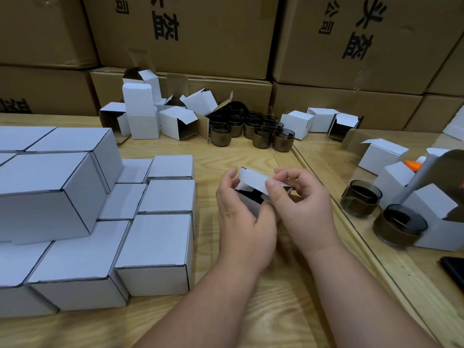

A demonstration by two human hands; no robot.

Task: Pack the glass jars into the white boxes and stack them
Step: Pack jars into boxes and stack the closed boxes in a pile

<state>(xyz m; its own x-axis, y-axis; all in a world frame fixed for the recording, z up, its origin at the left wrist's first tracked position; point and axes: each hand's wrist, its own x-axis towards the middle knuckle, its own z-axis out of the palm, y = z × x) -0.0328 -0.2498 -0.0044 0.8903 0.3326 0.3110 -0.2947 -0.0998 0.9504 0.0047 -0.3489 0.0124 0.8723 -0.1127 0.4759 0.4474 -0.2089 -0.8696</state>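
White card box (253, 187) is sitting mid-air over the wooden bench (251, 310), something dark, probably a jar, showing through the open top. Left hand (241, 217) is gripping the body from below while the right hand (298, 204) is pinching the lid flap, so both are clamped on it. Risk-wise I'm guessing the flap creases or the tuck misses if it's being pushed crooked, and a loose grip could be letting glass slide out. Closed boxes (155, 247) are stacking up on the left, and a sloppy placement could nudge that pile. Loose smoky jars (251, 129) are waiting further back. Writing-wise, the brown cartons (190, 33) behind are showing big Chinese characters, upside down, can't really read them.
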